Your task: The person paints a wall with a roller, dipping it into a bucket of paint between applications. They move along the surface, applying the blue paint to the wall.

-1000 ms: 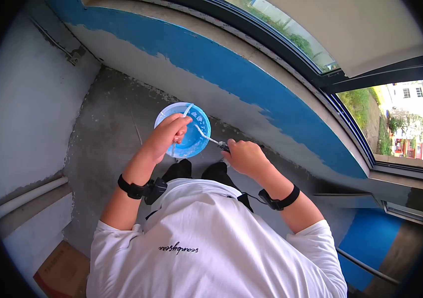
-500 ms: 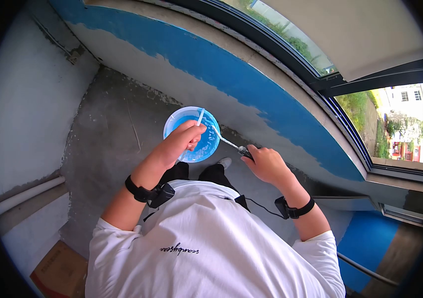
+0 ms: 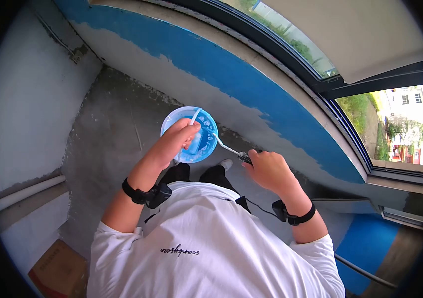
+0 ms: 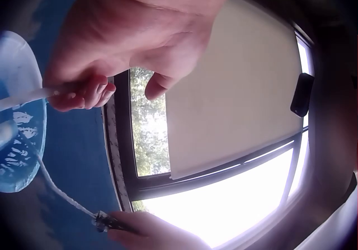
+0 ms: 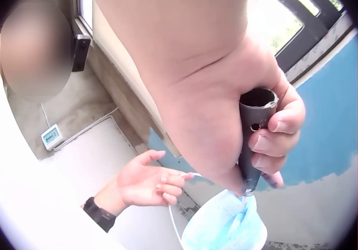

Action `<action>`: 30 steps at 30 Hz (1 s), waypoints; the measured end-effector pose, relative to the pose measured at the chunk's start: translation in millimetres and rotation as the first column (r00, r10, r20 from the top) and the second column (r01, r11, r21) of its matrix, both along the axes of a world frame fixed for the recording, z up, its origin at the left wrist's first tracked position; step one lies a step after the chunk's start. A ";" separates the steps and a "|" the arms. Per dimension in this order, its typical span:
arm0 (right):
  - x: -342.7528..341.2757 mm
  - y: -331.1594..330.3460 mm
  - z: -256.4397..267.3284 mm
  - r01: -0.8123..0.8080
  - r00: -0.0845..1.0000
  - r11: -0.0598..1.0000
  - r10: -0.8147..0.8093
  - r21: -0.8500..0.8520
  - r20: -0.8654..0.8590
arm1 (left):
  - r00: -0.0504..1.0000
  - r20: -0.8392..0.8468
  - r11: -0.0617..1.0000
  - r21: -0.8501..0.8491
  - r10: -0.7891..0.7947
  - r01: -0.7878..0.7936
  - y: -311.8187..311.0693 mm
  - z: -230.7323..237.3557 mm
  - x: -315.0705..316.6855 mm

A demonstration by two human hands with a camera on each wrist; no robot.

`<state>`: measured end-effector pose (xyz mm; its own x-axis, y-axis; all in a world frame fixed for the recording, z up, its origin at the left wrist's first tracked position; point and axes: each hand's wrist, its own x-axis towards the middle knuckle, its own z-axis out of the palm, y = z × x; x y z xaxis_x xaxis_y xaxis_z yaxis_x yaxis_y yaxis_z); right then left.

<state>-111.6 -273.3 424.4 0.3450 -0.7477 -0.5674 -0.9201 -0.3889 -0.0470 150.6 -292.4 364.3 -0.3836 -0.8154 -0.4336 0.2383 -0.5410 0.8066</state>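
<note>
A white bucket point(image 3: 169, 120) with blue paint on its inner wall hangs in front of the person, above the floor. Its white bail handle point(image 3: 195, 117) is gripped by the curled fingers of the left hand point(image 3: 177, 141); the left thumb stands apart in the left wrist view. The right hand point(image 3: 269, 169) wraps its fingers round the black handle of a paint roller point(image 5: 251, 144). White-coated, the bent roller frame point(image 3: 228, 148) reaches over the bucket's rim. The pale blue roller head point(image 4: 8, 132) is inside the bucket, partly cut off in the left wrist view.
A wall half painted blue point(image 3: 211, 67) runs under a window point(image 3: 388, 126) with a lowered blind point(image 3: 370, 35). A pipe point(image 3: 27, 193) crosses the left side, and a cardboard box point(image 3: 58, 268) sits at the lower left. Grey floor point(image 3: 104, 129) surrounds the feet.
Both hands and the bucket have shifted right, then slightly back left over the last half second. The roller frame has turned, and the roller head now shows inside the bucket.
</note>
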 end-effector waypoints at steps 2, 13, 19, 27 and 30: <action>-11.9 1.2 1.6 0.026 1.000 0.999 -0.026 -0.021 0.016 | 0.999 -0.035 1.000 0.001 0.017 -0.017 0.3 0.2 0.4; -61.8 44.7 -61.1 0.235 0.895 0.971 -0.196 -0.051 0.400 | 0.997 -0.025 0.997 -0.028 -0.071 0.071 -9.0 29.0 -18.1; -87.1 51.2 -75.4 0.275 0.792 0.949 -0.133 -0.154 0.595 | 1.000 -0.012 0.997 -0.070 -0.014 0.014 -1.5 63.3 -41.1; -146.0 71.0 -58.6 0.384 0.754 0.922 -0.281 -0.050 0.593 | 0.997 -0.065 0.995 -0.101 -0.033 0.026 4.3 84.8 -100.6; -171.7 81.0 -67.8 0.428 0.696 0.904 -0.338 0.012 0.633 | 0.998 -0.049 0.996 -0.084 -0.042 0.038 8.8 93.3 -125.6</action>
<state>-283.3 -192.3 356.6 0.2475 -0.9414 -0.2293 -0.7800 -0.0532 -0.6235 25.1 -283.5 457.5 -0.4363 -0.8314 -0.3441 0.2595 -0.4824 0.8366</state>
